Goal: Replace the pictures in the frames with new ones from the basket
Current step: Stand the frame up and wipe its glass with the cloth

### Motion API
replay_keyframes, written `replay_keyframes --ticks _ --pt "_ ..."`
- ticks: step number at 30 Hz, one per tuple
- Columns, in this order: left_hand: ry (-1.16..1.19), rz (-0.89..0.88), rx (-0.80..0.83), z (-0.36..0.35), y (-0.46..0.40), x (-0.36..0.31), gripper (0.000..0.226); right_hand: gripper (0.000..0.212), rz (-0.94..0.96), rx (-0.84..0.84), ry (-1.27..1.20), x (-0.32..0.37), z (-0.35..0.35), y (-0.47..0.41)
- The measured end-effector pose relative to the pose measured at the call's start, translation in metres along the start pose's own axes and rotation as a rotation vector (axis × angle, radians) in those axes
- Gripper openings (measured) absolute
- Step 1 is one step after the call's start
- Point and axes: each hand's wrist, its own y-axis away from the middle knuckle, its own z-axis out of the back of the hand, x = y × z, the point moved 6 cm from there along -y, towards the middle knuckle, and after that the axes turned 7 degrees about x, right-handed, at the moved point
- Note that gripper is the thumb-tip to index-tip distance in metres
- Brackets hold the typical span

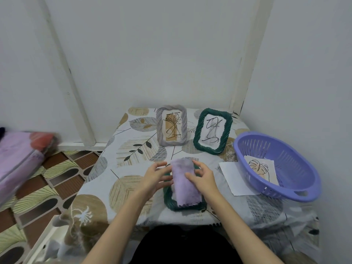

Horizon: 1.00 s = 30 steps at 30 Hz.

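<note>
A dark green woven frame (168,201) lies flat on the table in front of me, mostly covered by a lilac cloth (185,184). My left hand (155,177) touches the cloth's left edge and the frame, fingers spread. On the cloth's right side rests my right hand (202,177), fingers bent. Two frames stand at the back: a grey one (171,127) with a plant drawing and a dark green one (212,131) with a line drawing. The purple basket (297,180) at right holds a leaf picture (262,169).
A white sheet of paper (233,178) lies partly under the basket. The table carries a leaf-patterned cloth (131,149) and stands in a wall corner. A folded pink blanket (21,155) sits at left above a patterned floor.
</note>
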Motion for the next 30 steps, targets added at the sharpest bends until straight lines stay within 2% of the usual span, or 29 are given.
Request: replay_keyframes --ticks 2,4,5,6,8,10,12,14,16,19,22,24,27,30 --pt "-0.285 -0.065 -0.102 0.016 -0.006 0.004 0.035 0.048 0.020 0.001 0.277 -0.003 0.007 -0.002" --pt "-0.647 -0.172 -0.188 0.031 -0.011 0.006 0.037 0.052 0.067 -0.010 0.731 -0.008 0.007 -0.004" --pt "-0.782 -0.201 -0.165 0.034 -0.013 0.009 0.045 0.055 0.105 -0.043 0.943 -0.008 0.003 -0.002" --pt "-0.895 -0.200 -0.098 0.034 -0.016 0.014 0.062 0.056 0.143 -0.071 1.074 -0.008 -0.002 0.000" --pt "-1.075 -0.162 0.068 0.033 -0.021 0.027 0.111 0.057 0.210 -0.056 1.206 -0.012 -0.018 0.003" --pt "-1.218 -0.128 0.179 0.032 -0.023 0.038 0.136 0.052 0.255 -0.012 1.315 -0.022 -0.034 0.004" --pt "-1.271 -0.123 0.229 0.032 -0.024 0.042 0.136 0.042 0.266 -0.020 1.365 -0.028 -0.037 0.000" --pt "-1.270 -0.141 0.225 0.033 -0.025 0.042 0.118 0.041 0.267 -0.033 1.318 -0.025 -0.036 -0.012" --pt "-1.265 -0.160 0.217 0.034 -0.025 0.042 0.110 0.042 0.237 -0.005 1.263 -0.021 -0.037 -0.030" --pt "-1.284 -0.175 0.205 0.034 -0.025 0.044 0.107 0.041 0.316 0.033 1.201 -0.015 -0.051 -0.045" --pt "-1.291 -0.177 0.194 0.034 -0.026 0.044 0.114 0.045 0.427 0.154 1.153 -0.023 -0.052 -0.034" --pt "-1.290 -0.178 0.185 0.034 -0.026 0.043 0.113 0.046 0.500 0.107 1.190 -0.027 -0.038 -0.025" --pt "-1.294 -0.183 0.185 0.034 -0.026 0.042 0.104 0.044 0.395 0.012 1.255 -0.028 -0.024 -0.034" --pt "-1.288 -0.175 0.189 0.033 -0.026 0.042 0.106 0.046 0.265 0.011 1.175 -0.021 -0.038 -0.051"
